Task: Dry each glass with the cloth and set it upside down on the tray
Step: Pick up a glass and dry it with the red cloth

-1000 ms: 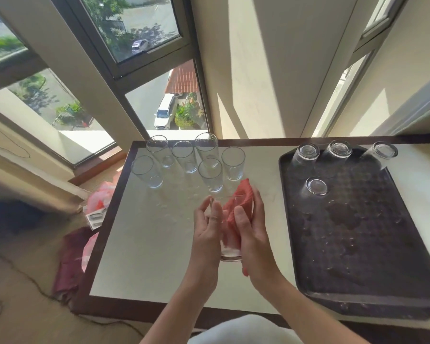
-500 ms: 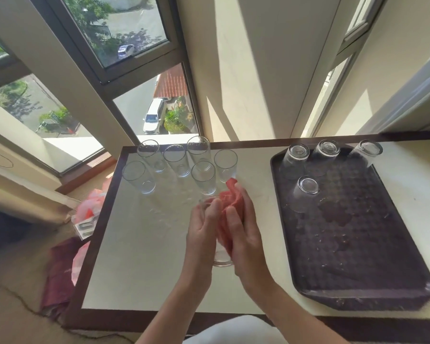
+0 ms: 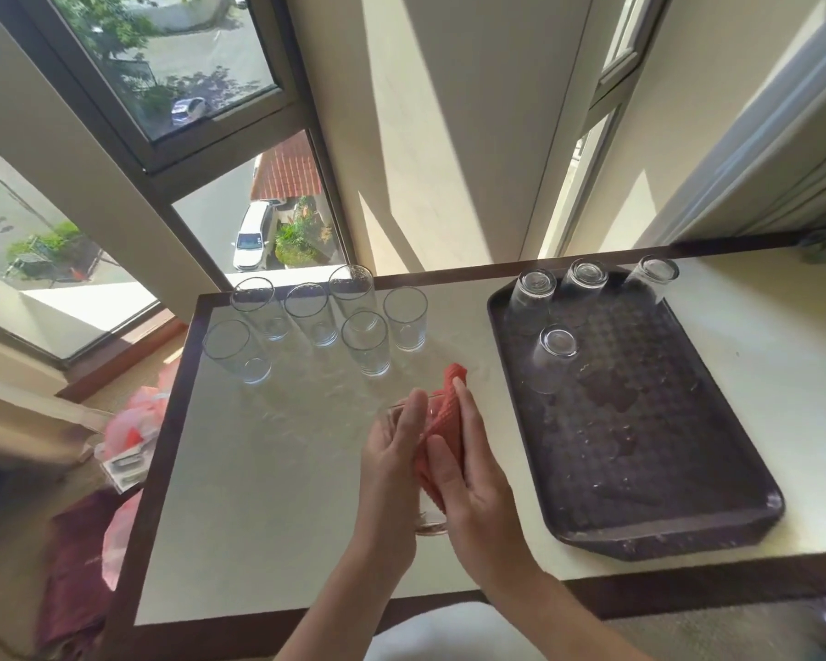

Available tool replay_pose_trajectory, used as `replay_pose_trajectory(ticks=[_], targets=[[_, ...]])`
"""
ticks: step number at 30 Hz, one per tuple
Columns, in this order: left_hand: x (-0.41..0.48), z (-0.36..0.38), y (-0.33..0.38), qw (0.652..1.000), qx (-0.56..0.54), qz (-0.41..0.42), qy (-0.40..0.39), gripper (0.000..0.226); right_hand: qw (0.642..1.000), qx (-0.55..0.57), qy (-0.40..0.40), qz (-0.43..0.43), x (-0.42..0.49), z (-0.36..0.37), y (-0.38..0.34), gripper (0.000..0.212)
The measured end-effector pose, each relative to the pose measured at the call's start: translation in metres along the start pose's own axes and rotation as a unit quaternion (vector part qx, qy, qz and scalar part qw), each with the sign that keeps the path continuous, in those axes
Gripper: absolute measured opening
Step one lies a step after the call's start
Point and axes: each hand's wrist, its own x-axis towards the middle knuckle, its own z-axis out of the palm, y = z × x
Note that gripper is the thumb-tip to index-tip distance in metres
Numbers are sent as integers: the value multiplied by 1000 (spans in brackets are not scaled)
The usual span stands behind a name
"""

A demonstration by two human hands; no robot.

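Since a second ago I see my right hand (image 3: pixel 473 489) slide the cloth (image 3: pixel 447 417) along the glass (image 3: pixel 428 517) my left hand (image 3: pixel 392 450) fingers clasp, so drying continues, four already on the tray (image 3: pixel 664 469).

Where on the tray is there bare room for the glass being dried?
The tray is bare across its near half and right side, below the lone upturned glass. Its far edge is crowded with three upturned glasses. The table's far left holds six upright glasses.

Six upright glasses (image 3: pixel 315 322) at table's (image 3: pixel 258 493) far left. Tray (image 3: pixel 640 469) on right (four upturned glasses (image 3: pixel 559 326) along far end).
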Motion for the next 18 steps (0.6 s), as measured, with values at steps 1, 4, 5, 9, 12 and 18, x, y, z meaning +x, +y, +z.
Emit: replay_pose_trajectory(ticks=[1,4,5,9,12,18], targets=[[-2,1,0,1000,-1,-2,-10,59,1000,-1,-1,-7,-1,-1,1,63],[-2,3,-4,999,12,-2,-45,28,998,45,-12,40,12,-10,-7,52],[-3,4,-3,999,16,-5,-40,28,997,55,-13,54,15,-12,-9,53],[0,4,-3,1000,2,-8,9,63,999,10,6,46,3,-2,-1,59],[0,5,-8,1000,4,-25,13,70,999,-29,28,30,-5,-2,12,67],[-3,23,-22,998,31,-46,9,55,994,-7,87,65,10,-30,7,56]])
